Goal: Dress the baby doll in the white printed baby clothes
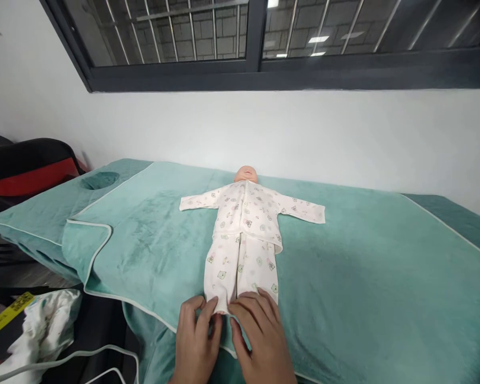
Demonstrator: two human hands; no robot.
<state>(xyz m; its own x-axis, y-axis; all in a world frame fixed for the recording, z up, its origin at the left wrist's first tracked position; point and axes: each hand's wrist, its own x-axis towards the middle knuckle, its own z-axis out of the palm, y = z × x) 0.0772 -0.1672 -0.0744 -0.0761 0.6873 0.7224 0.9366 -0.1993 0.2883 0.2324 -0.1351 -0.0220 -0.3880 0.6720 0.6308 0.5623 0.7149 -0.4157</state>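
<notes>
A baby doll (246, 173) lies on its back, head toward the wall, dressed in a white printed baby top (246, 208) with its sleeves stretched out to both sides. Matching white baby trousers (224, 261) cover its legs. At the lower hem of the left-hand trouser leg, my left hand (196, 338) is closed, pinching the cloth between thumb and fingers. My right hand (260, 333) holds the other side of that hem between thumb and index finger, its remaining fingers resting over the right-hand trouser leg. A little of the doll's foot shows between my hands.
Beneath the doll, a green blanket (364, 266) covers a padded bed with a round hole (100, 180) at its left end. A black and red chair (32, 168) stands at left. Crumpled white cloth (48, 325) and a white cable (84, 353) lie lower left. Behind is a window (256, 69).
</notes>
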